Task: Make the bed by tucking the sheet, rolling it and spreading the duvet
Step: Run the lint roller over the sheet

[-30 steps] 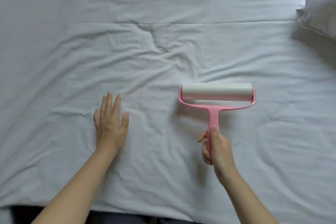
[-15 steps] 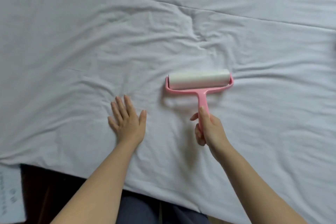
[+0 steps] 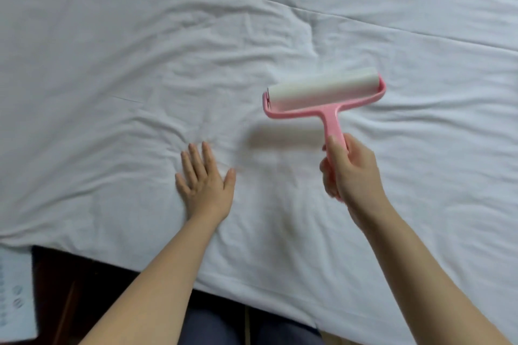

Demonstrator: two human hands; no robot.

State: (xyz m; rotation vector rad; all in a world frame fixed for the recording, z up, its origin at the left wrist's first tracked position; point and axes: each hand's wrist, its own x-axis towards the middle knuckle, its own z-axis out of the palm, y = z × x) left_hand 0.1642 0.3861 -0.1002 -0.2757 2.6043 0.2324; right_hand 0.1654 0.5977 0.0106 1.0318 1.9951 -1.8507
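The person is leaning over a white bed sheet (image 3: 112,78) that is lying wrinkled across the mattress, with a long straight crease (image 3: 364,22) running across its far part. The left hand (image 3: 206,187) is resting palm down on the sheet near the bed's near edge, its fingers straight and slightly spread, holding nothing. The right hand (image 3: 353,173) is gripping the pink handle (image 3: 332,123) of a lint roller (image 3: 322,88) – fingers curled round it, thumb lying along the top. The roller's white roll is pointing away from the person, tilted with its right end farther off, and it is casting a soft shadow (image 3: 280,137) on the sheet down to its left, set apart from the roll itself – so the roller appears to be hanging above the fabric rather than touching it. The roller is sitting to the right of the left hand, well apart from it. Below the sheet's near edge, dark flooring (image 3: 70,274), a printed sheet of paper (image 3: 14,288) and the person's grey trousers (image 3: 224,328) are showing.
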